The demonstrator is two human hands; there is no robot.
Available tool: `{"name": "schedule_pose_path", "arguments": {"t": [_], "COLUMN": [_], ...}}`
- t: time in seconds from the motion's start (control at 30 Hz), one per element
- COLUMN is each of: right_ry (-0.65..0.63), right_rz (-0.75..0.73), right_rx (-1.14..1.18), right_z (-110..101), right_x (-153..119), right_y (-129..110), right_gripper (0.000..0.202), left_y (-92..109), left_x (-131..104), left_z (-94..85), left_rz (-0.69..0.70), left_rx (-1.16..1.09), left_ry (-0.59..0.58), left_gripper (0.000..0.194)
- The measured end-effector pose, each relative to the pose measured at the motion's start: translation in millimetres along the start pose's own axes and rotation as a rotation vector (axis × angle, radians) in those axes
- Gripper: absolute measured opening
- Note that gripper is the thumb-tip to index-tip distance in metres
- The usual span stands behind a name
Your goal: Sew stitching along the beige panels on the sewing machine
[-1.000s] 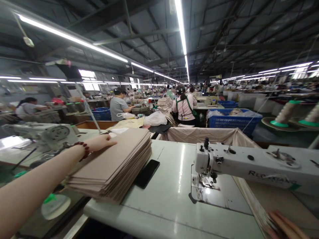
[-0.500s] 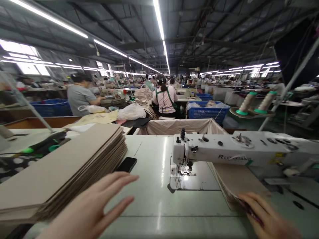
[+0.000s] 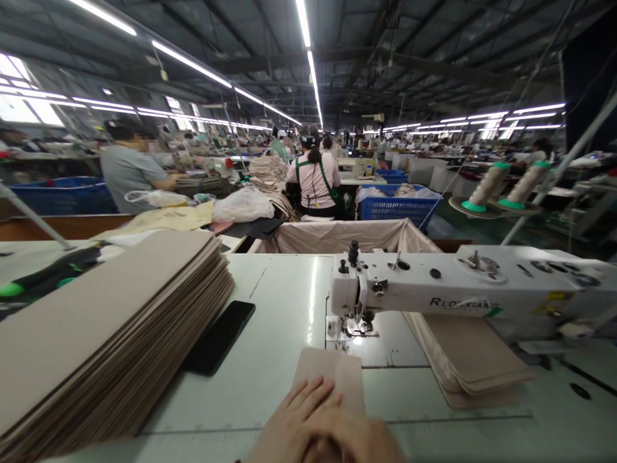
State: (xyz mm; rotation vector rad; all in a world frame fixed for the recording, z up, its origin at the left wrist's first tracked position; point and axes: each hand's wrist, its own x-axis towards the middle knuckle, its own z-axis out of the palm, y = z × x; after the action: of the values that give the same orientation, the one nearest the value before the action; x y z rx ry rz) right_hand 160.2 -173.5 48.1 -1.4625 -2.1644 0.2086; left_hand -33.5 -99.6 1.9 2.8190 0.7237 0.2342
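Note:
A beige fabric piece (image 3: 335, 373) with rounded corners lies on the table just in front of the sewing machine's needle and presser foot (image 3: 359, 328). My left hand (image 3: 294, 418) rests flat on it, fingers stretched forward. Against the left hand, my right hand (image 3: 359, 437) is curled; its fingertips are hidden, and what it holds cannot be made out. A small pile of similar beige pieces (image 3: 475, 354) lies right of the needle, partly beneath the machine arm (image 3: 434, 276). A tall stack of long beige pieces (image 3: 120, 315) stands at the left.
A black phone (image 3: 222, 337) lies beside the tall stack. Two thread cones (image 3: 489, 186) stand at the back right. Behind the table is a cloth-lined bin (image 3: 337, 236), then a blue crate (image 3: 398, 207). One co-worker (image 3: 315, 177) sits ahead, another (image 3: 128, 167) at left.
My left hand has moved right, from beside the tall stack onto a beige piece before the needle. My right hand has left the small pile, where it held a slim dark tool, and joined it.

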Motion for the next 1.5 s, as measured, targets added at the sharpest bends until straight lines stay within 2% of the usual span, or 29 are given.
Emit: {"name": "schedule_pose_path", "arguments": {"t": [0.1, 0.17, 0.33, 0.47, 0.63, 1.1, 1.5], "right_ry": [-0.016, -0.033, -0.055, -0.05, -0.035, -0.108, -0.114], "right_rz": [0.119, 0.169, 0.191, 0.222, 0.234, 0.257, 0.275], "right_rx": [0.001, -0.05, -0.13, -0.137, -0.11, -0.137, -0.128], "right_z": [9, 14, 21, 26, 29, 30, 34], "right_x": [37, 50, 39, 27, 29, 30, 29], "right_y": [36, 55, 77, 80, 81, 83, 85], "right_gripper": [0.062, 0.072, 0.072, 0.068, 0.064, 0.068, 0.069], "left_y": [-14, -18, -24, -29, -29, -27, -28], "left_x": [-22, -25, -4, 18, 33, 37, 37], "left_z": [-11.5, -18.5, -19.9, -18.2, -18.8, -16.0, -12.6], "left_rz": [-0.087, -0.128, -0.159, -0.175, -0.194, -0.22, -0.211], "left_rx": [0.049, 0.065, 0.069, 0.035, 0.0, 0.021, 0.04], "left_ry": [0.047, 0.061, 0.066, 0.084, 0.078, 0.051, 0.096], "left_gripper": [0.052, 0.05, 0.055, 0.054, 0.052, 0.053, 0.052]}}
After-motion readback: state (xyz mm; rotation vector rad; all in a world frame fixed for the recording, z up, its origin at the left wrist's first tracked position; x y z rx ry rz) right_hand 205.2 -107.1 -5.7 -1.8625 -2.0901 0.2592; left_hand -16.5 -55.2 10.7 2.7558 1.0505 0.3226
